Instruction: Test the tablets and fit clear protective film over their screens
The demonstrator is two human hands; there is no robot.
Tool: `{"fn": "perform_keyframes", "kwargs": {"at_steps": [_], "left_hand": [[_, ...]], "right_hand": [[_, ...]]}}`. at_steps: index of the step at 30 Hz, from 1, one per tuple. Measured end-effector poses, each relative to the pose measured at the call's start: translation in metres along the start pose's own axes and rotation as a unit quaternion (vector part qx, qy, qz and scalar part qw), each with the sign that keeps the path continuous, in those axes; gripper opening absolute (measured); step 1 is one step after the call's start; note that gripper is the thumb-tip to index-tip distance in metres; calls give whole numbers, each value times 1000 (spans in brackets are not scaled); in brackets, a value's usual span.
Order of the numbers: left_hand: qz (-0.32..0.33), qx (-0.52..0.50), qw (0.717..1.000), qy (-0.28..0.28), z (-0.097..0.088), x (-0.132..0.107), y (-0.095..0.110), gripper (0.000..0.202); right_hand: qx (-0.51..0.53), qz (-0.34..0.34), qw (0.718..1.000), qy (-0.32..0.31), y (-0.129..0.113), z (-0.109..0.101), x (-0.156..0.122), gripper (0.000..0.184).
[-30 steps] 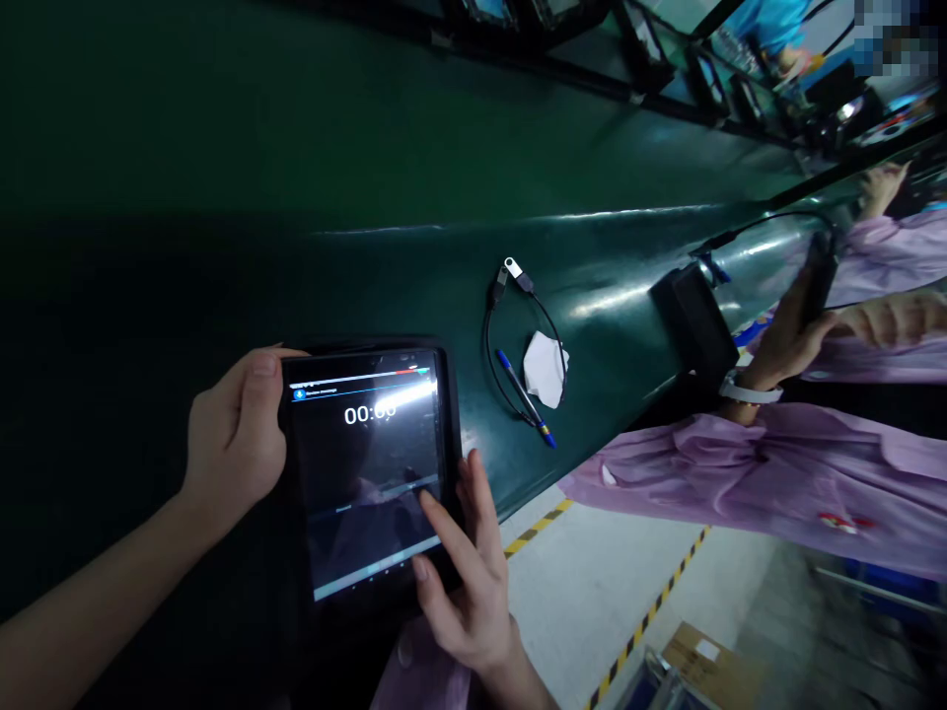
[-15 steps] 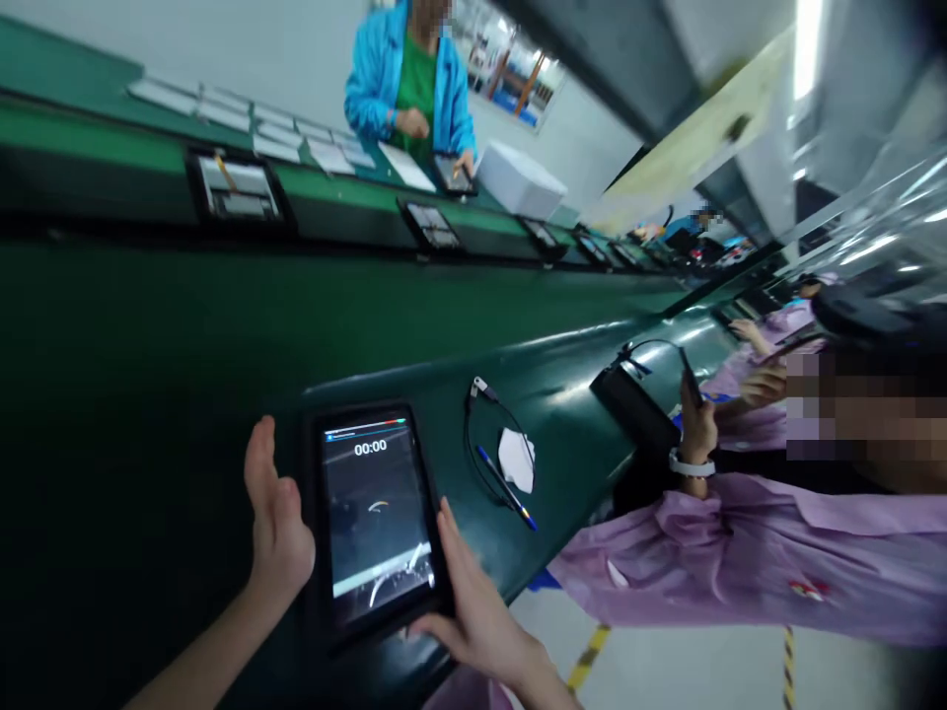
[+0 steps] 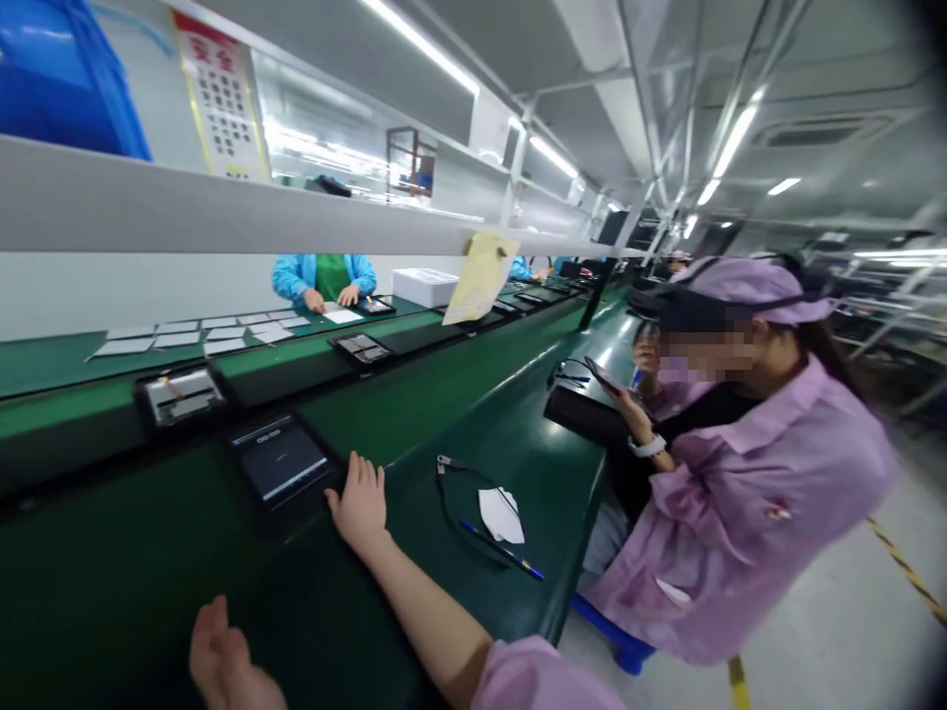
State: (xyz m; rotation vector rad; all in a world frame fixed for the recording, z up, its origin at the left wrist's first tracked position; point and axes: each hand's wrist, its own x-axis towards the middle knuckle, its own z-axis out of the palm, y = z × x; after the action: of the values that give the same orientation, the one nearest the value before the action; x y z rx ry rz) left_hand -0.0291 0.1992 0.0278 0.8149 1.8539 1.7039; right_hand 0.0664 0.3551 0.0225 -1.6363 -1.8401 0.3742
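Tablet (image 3: 281,461): black-edged, lit dark screen reading 00:00. Right hand (image 3: 361,508) at its edge, left hand (image 3: 231,663) apart; both grips spread. Green worktop (image 3: 273,587) between.

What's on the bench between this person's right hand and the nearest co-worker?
In the head view, a black cable, a pen and a white scrap lie between the right hand and the co-worker.

Blue pen (image 3: 503,551) beside white paper (image 3: 501,516), with black cable (image 3: 442,480).
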Motion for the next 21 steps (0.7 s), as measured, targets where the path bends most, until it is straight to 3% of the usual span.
{"fn": "perform_keyframes", "kwargs": {"at_steps": [5,9,12,14,17,19,21], "left_hand": [[-48,6,999,7,2,1,11,64],[-39,-1,999,34,3,5,17,69],[-12,-21,998,62,0,16,9,55],[13,-44,996,80,-8,26,0,41],[39,-52,992,105,-28,36,-6,38],[70,-53,987,132,-43,39,1,42],[118,-75,974,178,-57,40,21,51]], "right_hand": [[32,28,999,25,0,6,4,64],[79,28,995,50,3,3,0,57],[134,22,988,79,6,0,-4,48],[182,15,978,97,11,-1,-6,39],[255,19,960,113,19,-2,-8,29],[296,33,949,106,24,-2,-9,28],[331,51,939,79,27,-2,-9,27]]}}
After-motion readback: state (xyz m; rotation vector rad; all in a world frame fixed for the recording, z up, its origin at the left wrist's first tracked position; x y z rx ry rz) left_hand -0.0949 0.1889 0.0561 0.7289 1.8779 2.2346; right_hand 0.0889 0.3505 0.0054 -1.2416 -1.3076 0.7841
